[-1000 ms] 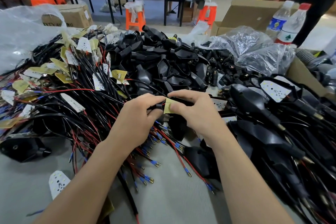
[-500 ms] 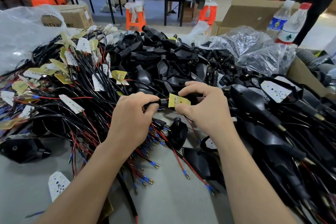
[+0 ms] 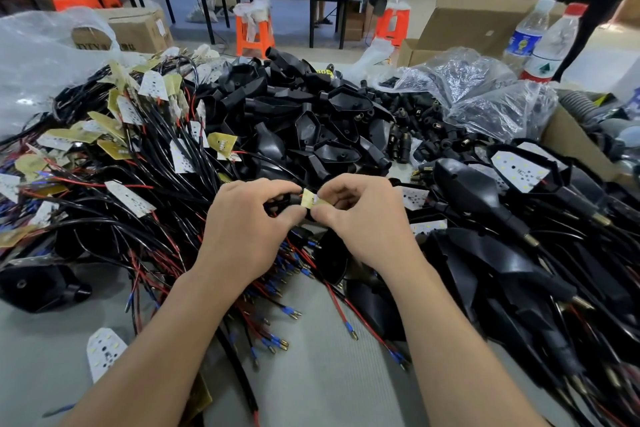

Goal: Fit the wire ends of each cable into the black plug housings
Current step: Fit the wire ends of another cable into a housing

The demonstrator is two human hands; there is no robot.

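Both hands have drawn closer together since half a second ago. The small yellow board [image 3: 309, 199] between them lay flat and face-up then; it is now turned so that only a narrow strip with a white edge shows.

The left hand [image 3: 249, 232] pinches the end of a black cable [image 3: 282, 200] between thumb and forefinger, just left of the board. The right hand [image 3: 363, 222] pinches the yellow board between thumb and forefinger, its other fingers curled beneath. The fingertips of the two hands nearly touch (whether the cable joins the board cannot be told, since the fingers cover that spot). Both hands hover above the grey bench [image 3: 329, 385] at the middle of the view.

Below the hands, loose wire ends [image 3: 277, 344] with blue sleeves and brass tips fan out over the bench on red and black leads. To the left lies a tangled heap of cables [image 3: 145, 218] with white and yellow boards attached. Just behind the hands sits a pile of empty black plug housings [image 3: 311, 128]. To the right lie fitted housings [image 3: 474, 191], some showing white boards inside.

A single white board [image 3: 104, 350] lies alone on the bench beside the left forearm. One lone housing [image 3: 38, 284] rests at the left edge. At the far right stand two water bottles [image 3: 550, 42], near clear plastic bags [image 3: 485, 90] and a cardboard box [image 3: 485, 21].
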